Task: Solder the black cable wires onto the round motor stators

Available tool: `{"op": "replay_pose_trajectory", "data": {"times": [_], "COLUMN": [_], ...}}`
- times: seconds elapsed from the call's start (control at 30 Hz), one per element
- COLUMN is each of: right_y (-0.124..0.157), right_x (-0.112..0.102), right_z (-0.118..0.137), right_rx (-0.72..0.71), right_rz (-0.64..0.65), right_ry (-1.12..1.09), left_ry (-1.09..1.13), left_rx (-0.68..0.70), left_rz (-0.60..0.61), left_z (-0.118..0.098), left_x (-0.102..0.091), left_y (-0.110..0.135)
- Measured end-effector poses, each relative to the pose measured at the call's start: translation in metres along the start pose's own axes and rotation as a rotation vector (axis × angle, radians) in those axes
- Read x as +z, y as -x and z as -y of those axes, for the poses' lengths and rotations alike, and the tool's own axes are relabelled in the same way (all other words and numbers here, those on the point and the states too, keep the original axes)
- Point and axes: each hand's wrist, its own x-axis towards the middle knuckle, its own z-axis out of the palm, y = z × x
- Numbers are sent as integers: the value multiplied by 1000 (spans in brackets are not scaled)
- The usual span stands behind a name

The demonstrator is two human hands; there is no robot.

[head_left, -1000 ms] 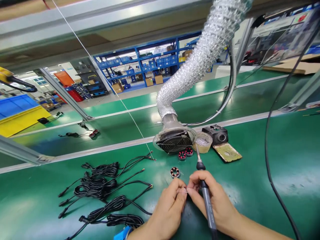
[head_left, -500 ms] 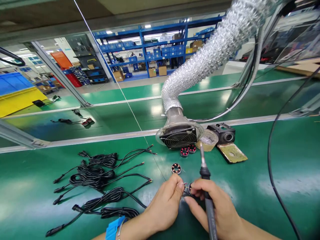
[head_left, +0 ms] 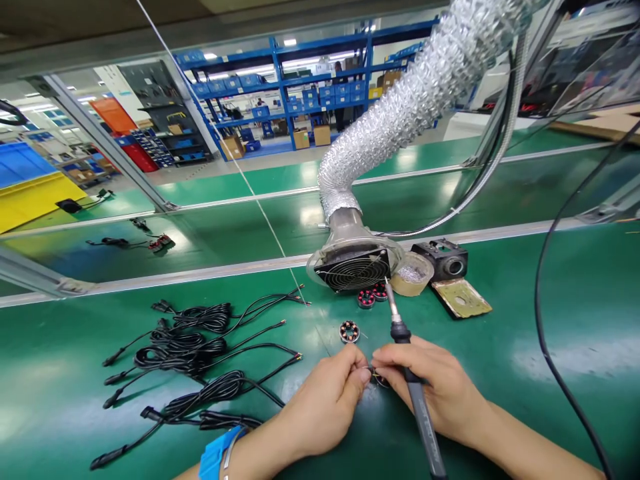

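Observation:
My left hand (head_left: 330, 393) is closed, thumb and forefinger pinching the end of a thin wire just above the bench. Facing it, my right hand (head_left: 440, 387) grips a soldering iron (head_left: 424, 420), whose tip points up and away towards the fan. The thumb and forefinger of that hand also meet at the wires, fingertips almost touching my left ones. Below them a small round motor stator (head_left: 382, 381) is partly hidden by the right fingers. Another stator with copper windings (head_left: 349, 331) lies flat just beyond my hands.
Several coiled black cables (head_left: 190, 353) lie at left. Ahead stands a fume extractor fan (head_left: 354, 272) on a silver duct (head_left: 370, 153), with two red-wound stators (head_left: 366, 299) beneath. Beside it are a round tub (head_left: 414, 283), an iron stand (head_left: 443, 260) and a yellow sponge (head_left: 463, 299).
The right fingers have shifted from around the stator to a pinch at the wires, close to the left fingertips. The soldering iron has tilted further left. The view has shifted slightly.

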Motion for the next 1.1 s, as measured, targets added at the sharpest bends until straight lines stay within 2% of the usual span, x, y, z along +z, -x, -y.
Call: {"op": "replay_pose_trajectory", "data": {"times": [0.2,0.3,0.43,0.57,0.7,0.87,1.1], "right_y": [2,1,3,11,19,19,18], "right_x": [8,12,4,-17,-33,-33,-29], "right_z": [-3,-4,-3,7,15,13,9], "right_rx": [-73,-58,36,177,296,369,385], "right_rz": [-22,-47,-55,-124,-127,-200,-199], "right_ry": [12,25,11,32,61,-41,-50], "left_ry": [359,426,404,383,353,297,271], "left_rx": [-60,-74,-136,-175,-178,-174,-161], "left_rz": [59,6,-73,-66,-60,-56,-64], "left_z": [9,13,18,15,10,11,11], "left_x": [3,4,3,2,1,2,3], "left_y": [-9,-16,-24,-27,-26,-26,-25]}}
